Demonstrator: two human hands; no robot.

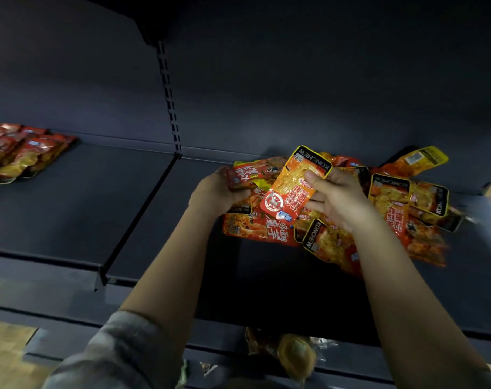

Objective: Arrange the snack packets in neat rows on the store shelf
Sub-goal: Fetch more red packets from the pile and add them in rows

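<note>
Much of the loose heap of orange-and-red foil snack packets point(384, 209) is lying hidden behind my hands and under its own layers, and its right end is smearing into blur near the frame edge. On the lower shelf, a few crinkled clear-and-orange packets point(289, 352) are showing only partly below the dark shelf lip — I cannot tell what they are.

Both my forearms are reaching up and forward over the dark grey metal store shelf point(70, 209), the left one coming out of a grey sleeve point(118, 352).

My right hand point(336, 197) is pinching one small orange-and-red noodle snack packet with a black-and-yellow top band point(292, 183), thumb on its face and fingers curled behind; the packet is tilting, its banded end pointing up and back, just above the heap. My left hand point(216, 192) is gripping the left edge of the heap, fingers curling around a red packet point(242, 174) there; how many packets are in that grip is hard to make out.

The heap is sitting on the right bay of the shelf, close to the back wall. Well apart, in the left bay beyond the black slotted upright point(170, 99), a neat row of red-and-yellow packets point(22, 150) is lying flat — cut off by the left edge.
</note>
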